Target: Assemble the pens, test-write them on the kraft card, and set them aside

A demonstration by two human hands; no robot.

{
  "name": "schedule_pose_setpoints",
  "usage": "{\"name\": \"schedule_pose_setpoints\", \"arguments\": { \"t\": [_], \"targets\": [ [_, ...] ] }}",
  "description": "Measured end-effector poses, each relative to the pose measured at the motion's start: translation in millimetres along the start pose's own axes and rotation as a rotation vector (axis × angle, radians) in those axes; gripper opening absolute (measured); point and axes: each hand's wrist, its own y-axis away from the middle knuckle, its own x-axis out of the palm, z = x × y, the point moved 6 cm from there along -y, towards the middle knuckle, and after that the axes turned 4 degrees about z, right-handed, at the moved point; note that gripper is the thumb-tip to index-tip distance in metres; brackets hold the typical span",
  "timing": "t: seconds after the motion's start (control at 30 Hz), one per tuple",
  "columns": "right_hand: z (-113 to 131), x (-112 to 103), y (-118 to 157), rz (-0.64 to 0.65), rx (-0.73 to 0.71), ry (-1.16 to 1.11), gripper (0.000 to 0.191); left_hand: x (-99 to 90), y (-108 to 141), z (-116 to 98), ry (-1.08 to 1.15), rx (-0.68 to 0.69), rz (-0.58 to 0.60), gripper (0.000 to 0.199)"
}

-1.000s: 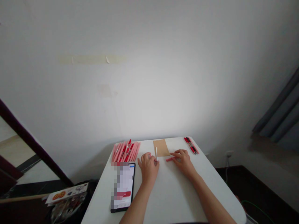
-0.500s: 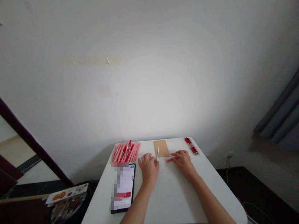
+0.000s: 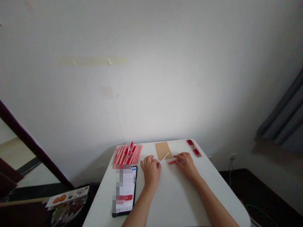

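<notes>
My left hand (image 3: 151, 168) is closed on a thin white stick (image 3: 164, 157), which slants up to the right over the near part of a brown paper piece (image 3: 162, 149). A bit of pink also shows at this hand's fingers. To the right, my right hand (image 3: 186, 164) pinches a short pink tube (image 3: 172, 162) just above the white table. The tips of the two hands are apart, with the stick's upper end between them.
Pink and red pens (image 3: 127, 154) lie in a pile at the table's back left. A phone (image 3: 125, 190) lies nearer. More pens (image 3: 194, 148) rest at the back right of the table (image 3: 175, 201), against the wall.
The white stick has tilted from nearly upright to slanting right, its upper end now nearer my right hand. Both hands have hardly moved.
</notes>
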Motion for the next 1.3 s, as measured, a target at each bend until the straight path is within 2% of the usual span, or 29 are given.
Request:
{"name": "schedule_pose_setpoints", "arguments": {
  "t": [0.3,0.57,0.83,0.97,1.3],
  "targets": [
    [0.7,-0.7,0.8,-0.007,0.001,-0.003,0.027,7.5,0.0,2.8,0.005,0.026,-0.018,0.011],
    [-1.8,3.0,-0.6,-0.044,-0.045,-0.074,0.031,5.8,0.4,-1.2,0.060,0.081,-0.067,0.013],
    [8.2,5.8,0.1,-0.032,-0.128,-0.102,0.021,3.8,2.1,-10.6,0.111,0.169,-0.005,0.016],
    [10.2,6.5,0.2,-0.031,-0.151,-0.097,0.018,3.2,2.0,-11.4,0.134,0.171,0.008,0.016],
    [12.1,7.7,0.3,-0.014,-0.137,-0.103,0.021,-1.0,1.7,-10.3,0.147,0.179,-0.036,0.014]
  ]
}}
